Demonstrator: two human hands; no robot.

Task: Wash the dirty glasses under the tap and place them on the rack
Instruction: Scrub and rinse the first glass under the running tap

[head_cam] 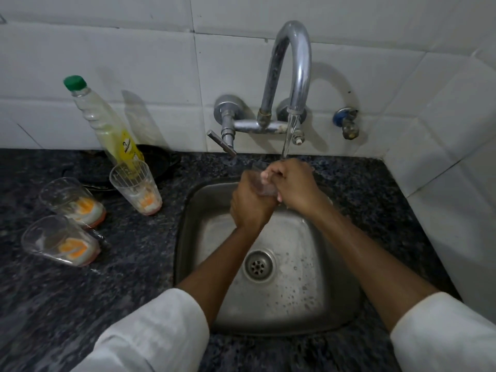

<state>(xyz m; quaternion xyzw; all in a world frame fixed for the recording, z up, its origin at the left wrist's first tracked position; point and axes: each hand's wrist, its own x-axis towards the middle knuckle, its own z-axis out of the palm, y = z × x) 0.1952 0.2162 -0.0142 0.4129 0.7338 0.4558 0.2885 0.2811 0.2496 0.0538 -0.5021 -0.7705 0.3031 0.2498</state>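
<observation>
A clear glass point(264, 187) is held over the steel sink point(335, 304), under the stream from the chrome tap point(294, 65). My left hand point(251, 202) grips the glass from the left and below. My right hand point(292, 183) wraps its rim side, fingers curled over the mouth. Most of the glass is hidden by both hands. Three dirty glasses with orange and white residue stand on the dark counter at left: one point(137, 185) nearest the sink, one point(71, 201) further left, one point(60, 240) in front. No rack is in view.
A dish-soap bottle point(107, 122) with a green cap leans against the white tiled wall behind the dirty glasses. A dark pan point(158, 159) sits behind them. The tap lever point(221, 143) sticks out left of the stream. A tiled side wall closes off the right.
</observation>
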